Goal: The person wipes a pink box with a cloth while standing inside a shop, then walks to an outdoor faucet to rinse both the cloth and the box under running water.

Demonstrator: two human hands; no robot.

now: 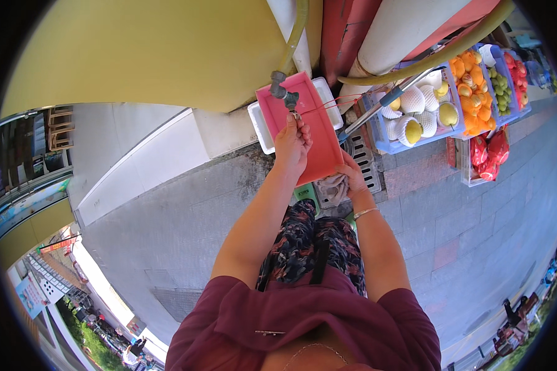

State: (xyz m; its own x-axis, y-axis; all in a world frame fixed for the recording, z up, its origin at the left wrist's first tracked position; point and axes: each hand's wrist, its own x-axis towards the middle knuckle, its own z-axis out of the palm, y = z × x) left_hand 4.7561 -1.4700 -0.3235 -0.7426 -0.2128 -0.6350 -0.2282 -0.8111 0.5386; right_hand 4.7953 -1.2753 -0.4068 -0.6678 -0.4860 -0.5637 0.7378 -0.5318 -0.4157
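My left hand (293, 144) is raised to the metal outdoor tap (288, 95), its fingers closed around the small handle or spout end. Below the tap is a shallow pink plastic tray (322, 148), tilted. My right hand (352, 176) grips the tray's near right corner, and a crumpled greyish cloth (333, 188) hangs beside that hand, against the tray's edge. Whether the cloth is also held is hard to tell. Behind the tray stands a white foam box (262, 127), partly hidden by it.
Crates of fruit stand at the right, with net-wrapped pears (413, 132) and orange-wrapped fruit (471, 109). A metal pole with a blue grip (390, 96) leans beside them. Under my right hand lies a slotted drain cover (364, 160). A yellow hose (427, 65) curves overhead.
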